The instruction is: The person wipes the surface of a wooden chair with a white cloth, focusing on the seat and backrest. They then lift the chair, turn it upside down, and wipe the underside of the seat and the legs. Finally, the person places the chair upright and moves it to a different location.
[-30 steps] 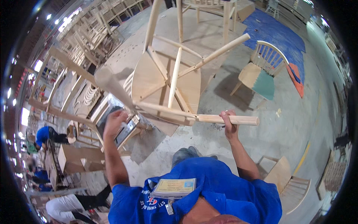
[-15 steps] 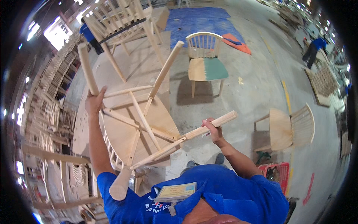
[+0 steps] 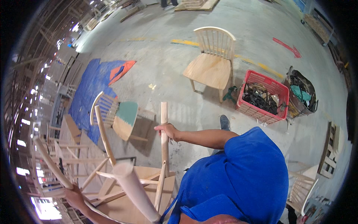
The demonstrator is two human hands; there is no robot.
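Upturned wooden chair (image 3: 130,186) held by 2 legs: right hand (image 3: 167,130) clenched at 12 o'clock, left hand (image 3: 74,197) grasping at 9 o'clock.

unfinished pale wooden chair (image 3: 130,183) – upside down, legs up | held at lower left, above concrete floor

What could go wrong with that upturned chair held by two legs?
1. The upturned wooden chair is held only by two legs: right hand on one, left hand on another. A loose grip could let it twist or drop.
2. The chair with a green seat stands close by; a swung leg might hit it.
3. One leg end points up toward the head camera and could strike the person.
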